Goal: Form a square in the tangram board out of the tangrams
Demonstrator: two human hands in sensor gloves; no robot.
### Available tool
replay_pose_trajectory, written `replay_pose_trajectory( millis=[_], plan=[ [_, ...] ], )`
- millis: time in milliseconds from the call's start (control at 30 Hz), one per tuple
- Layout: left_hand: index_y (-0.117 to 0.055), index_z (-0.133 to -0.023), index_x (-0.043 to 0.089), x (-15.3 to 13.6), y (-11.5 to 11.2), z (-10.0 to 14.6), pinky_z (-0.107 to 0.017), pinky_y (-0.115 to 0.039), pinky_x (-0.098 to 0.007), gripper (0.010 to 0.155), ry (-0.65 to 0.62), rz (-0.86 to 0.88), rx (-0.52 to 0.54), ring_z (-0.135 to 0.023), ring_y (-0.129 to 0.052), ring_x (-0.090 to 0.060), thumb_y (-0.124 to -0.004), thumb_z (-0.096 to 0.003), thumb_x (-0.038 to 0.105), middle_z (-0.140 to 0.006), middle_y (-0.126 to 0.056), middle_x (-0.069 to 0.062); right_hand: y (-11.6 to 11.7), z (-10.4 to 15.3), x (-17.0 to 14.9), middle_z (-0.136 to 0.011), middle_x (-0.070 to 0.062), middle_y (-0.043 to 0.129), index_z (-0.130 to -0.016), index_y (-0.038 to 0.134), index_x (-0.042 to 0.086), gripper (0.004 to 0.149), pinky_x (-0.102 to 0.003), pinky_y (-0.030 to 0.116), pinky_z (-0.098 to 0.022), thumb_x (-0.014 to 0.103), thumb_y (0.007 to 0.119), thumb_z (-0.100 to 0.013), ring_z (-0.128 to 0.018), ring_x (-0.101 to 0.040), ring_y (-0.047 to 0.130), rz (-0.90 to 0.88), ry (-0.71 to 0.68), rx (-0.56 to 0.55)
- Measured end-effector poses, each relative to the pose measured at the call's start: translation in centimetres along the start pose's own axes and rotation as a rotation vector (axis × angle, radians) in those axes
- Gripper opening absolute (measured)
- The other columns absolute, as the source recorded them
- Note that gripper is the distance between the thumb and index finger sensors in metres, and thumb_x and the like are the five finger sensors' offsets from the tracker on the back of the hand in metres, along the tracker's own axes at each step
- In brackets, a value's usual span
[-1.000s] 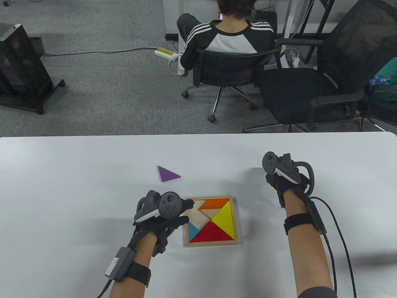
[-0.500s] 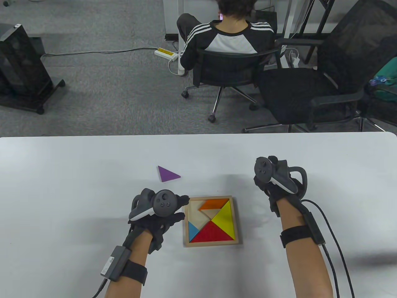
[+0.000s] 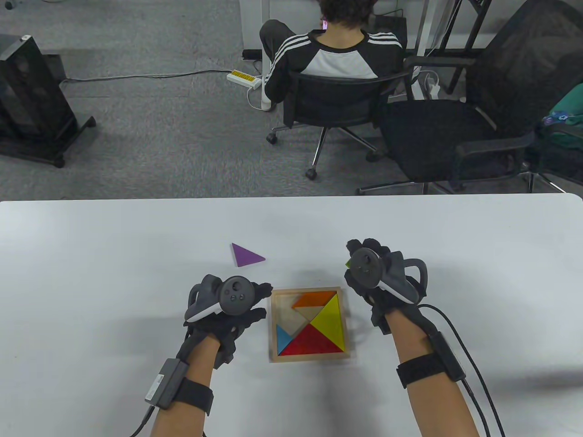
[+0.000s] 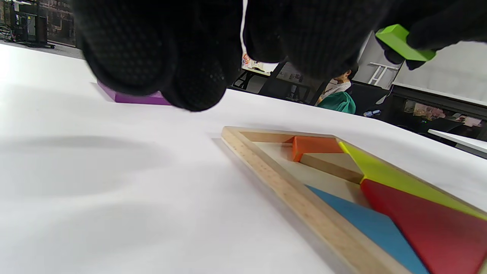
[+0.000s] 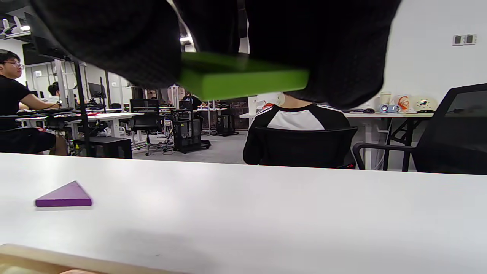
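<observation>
The board lies near centre, its left part bare; the green piece is pinched in the right hand, held above the table just beyond the board's far right corner. The gap lies left and nearer from that grip; the left hand, fingers loose and holding nothing, rests beside the board's left edge.

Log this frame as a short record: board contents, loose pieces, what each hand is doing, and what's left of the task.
board: wooden tray on the table, between the hands
pieces in board: orange piece, yellow triangle, red triangle, blue triangle, natural wood piece
empty area: upper left of the board
loose piece: purple triangle on the table beyond the board
left hand: beside the board's left edge, holds nothing
right hand: above the table right of the board, pinches the green piece
left to do: green and purple pieces not yet in the board
</observation>
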State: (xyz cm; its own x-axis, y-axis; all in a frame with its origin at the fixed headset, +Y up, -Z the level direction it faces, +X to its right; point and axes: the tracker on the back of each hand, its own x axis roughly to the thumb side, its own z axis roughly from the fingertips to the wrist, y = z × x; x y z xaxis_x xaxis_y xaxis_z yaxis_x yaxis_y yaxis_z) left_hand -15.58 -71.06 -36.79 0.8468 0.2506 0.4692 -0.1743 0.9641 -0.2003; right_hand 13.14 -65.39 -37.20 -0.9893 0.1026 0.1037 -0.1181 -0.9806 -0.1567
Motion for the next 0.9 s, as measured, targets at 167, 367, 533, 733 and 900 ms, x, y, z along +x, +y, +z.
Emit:
replay_pose_trajectory(
  millis=[167, 367, 533, 733, 900],
  plan=[
    [-0.071, -0.108, 0.018, 0.2, -0.6, -0.2, -0.043, -0.093, -0.043, 0.063, -0.004, -0.024, -0.024, -0.070, -0.102, -0.038, -0.084, -0.0489, 0.038, -0.103, -0.082, -0.022, 0.5, 1.0, 1.9, -0.101, -0.022, 0.074, -0.104, 0.067, 0.015, 0.070, -0.057, 0.085, -0.060, 0.041, 0.088, -0.042, -0.080, -0.050, 0.087, -0.004, -0.034, -0.001],
    [-0.071, -0.108, 0.018, 0.4, -1.0, -0.5, -0.043, -0.093, -0.043, 0.063, -0.010, -0.017, -0.031, -0.070, -0.102, -0.038, -0.084, -0.0489, 0.038, -0.102, -0.083, -0.022, 1.8, 1.9, 4.2, -0.101, -0.021, 0.073, -0.104, 0.066, 0.015, 0.071, -0.057, 0.085, -0.059, 0.042, 0.088, -0.042, -0.079, -0.049, 0.088, -0.022, -0.078, 0.025],
    [-0.071, -0.107, 0.018, 0.4, -1.1, -0.6, -0.043, -0.093, -0.043, 0.063, -0.015, -0.002, -0.025, -0.070, -0.102, -0.038, -0.084, -0.0489, 0.037, -0.102, -0.083, -0.022, 3.1, 2.2, 5.6, -0.101, -0.021, 0.073, -0.104, 0.066, 0.015, 0.070, -0.057, 0.085, -0.058, 0.043, 0.087, -0.043, -0.078, -0.049, 0.088, -0.043, -0.089, 0.063],
    [-0.071, -0.107, 0.017, 0.5, -1.4, -0.8, -0.043, -0.093, -0.043, 0.063, -0.018, -0.009, -0.034, -0.070, -0.102, -0.037, -0.084, -0.0492, 0.037, -0.102, -0.083, -0.022, 4.7, 2.8, 7.5, -0.101, -0.022, 0.071, -0.104, 0.067, 0.015, 0.069, -0.056, 0.085, -0.057, 0.044, 0.085, -0.044, -0.077, -0.049, 0.088, -0.050, -0.119, 0.097],
    [-0.072, -0.107, 0.016, 0.3, -1.4, -0.7, -0.043, -0.093, -0.043, 0.062, -0.002, -0.001, -0.032, -0.069, -0.102, -0.038, -0.083, -0.0498, 0.036, -0.102, -0.083, -0.022, 5.7, 3.2, 8.8, -0.101, -0.022, 0.071, -0.103, 0.068, 0.016, 0.067, -0.056, 0.086, -0.056, 0.044, 0.084, -0.044, -0.077, -0.048, 0.089, -0.053, -0.135, 0.131]
  ],
)
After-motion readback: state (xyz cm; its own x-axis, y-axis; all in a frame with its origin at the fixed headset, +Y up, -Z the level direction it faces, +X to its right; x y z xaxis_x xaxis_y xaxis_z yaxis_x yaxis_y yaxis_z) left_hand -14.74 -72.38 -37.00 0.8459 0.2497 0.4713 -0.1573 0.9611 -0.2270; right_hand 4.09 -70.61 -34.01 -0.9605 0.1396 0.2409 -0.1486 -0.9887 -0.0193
